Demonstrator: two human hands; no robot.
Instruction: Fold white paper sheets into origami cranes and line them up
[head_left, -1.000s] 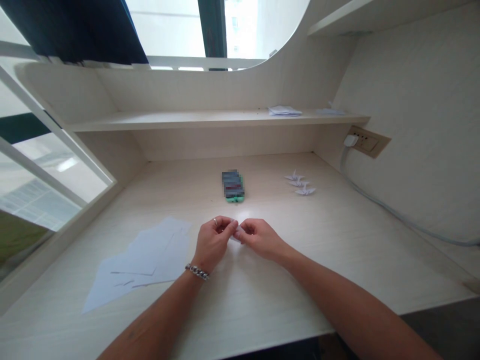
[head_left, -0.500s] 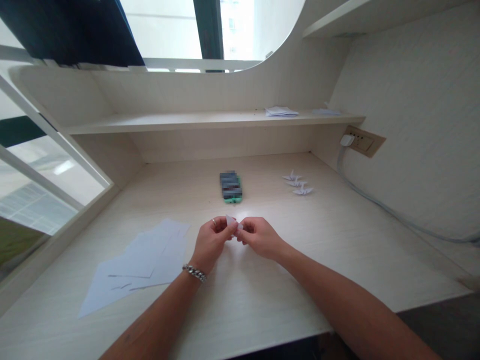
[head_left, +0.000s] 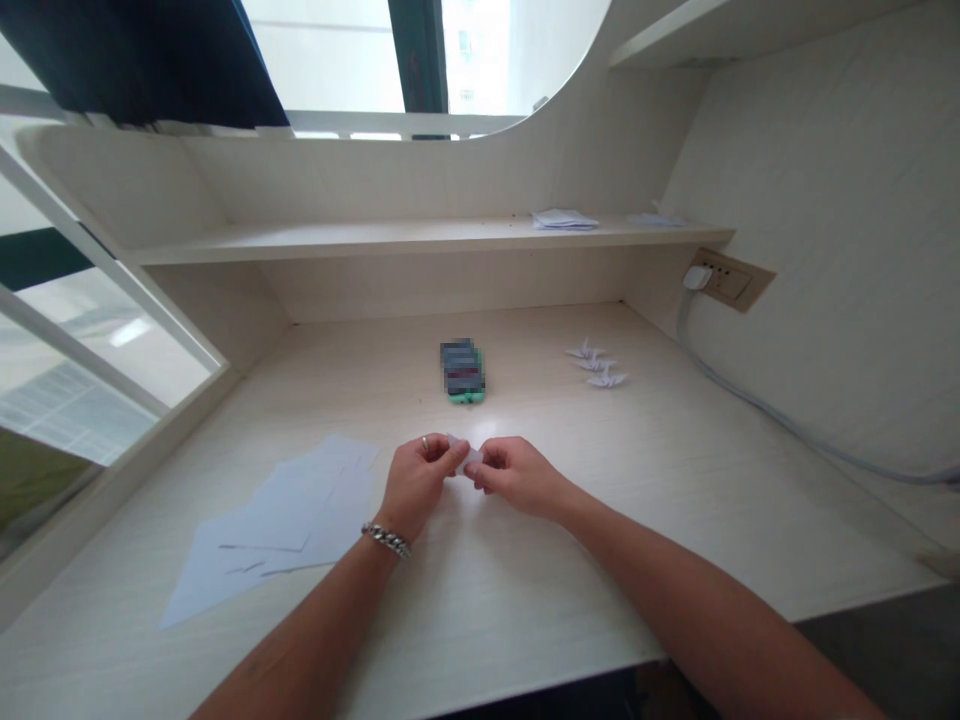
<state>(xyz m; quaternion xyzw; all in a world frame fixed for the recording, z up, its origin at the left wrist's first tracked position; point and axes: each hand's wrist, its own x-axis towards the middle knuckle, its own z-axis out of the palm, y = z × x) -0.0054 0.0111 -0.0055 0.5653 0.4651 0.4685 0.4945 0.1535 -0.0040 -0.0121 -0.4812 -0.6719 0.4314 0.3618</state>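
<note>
My left hand (head_left: 418, 480) and my right hand (head_left: 517, 474) meet over the middle of the pale wooden desk (head_left: 600, 500). Between their pinched fingertips is a small folded piece of white paper (head_left: 466, 457), mostly hidden by the fingers. A ring and a chain bracelet are on the left hand. Loose white paper sheets (head_left: 277, 520) lie on the desk just left of my left wrist.
A phone in a green case (head_left: 463, 370) lies beyond my hands. Three small folded paper cranes (head_left: 598, 363) stand to the right of it. On the shelf (head_left: 375, 238) lie folded papers (head_left: 564, 219). A wall socket (head_left: 726, 279) with a plugged cable (head_left: 787, 425) is on the right wall.
The small paper has been turned and pressed lower between my fingertips; its raised point from half a second ago is gone. Both hands stay in the same spot.
</note>
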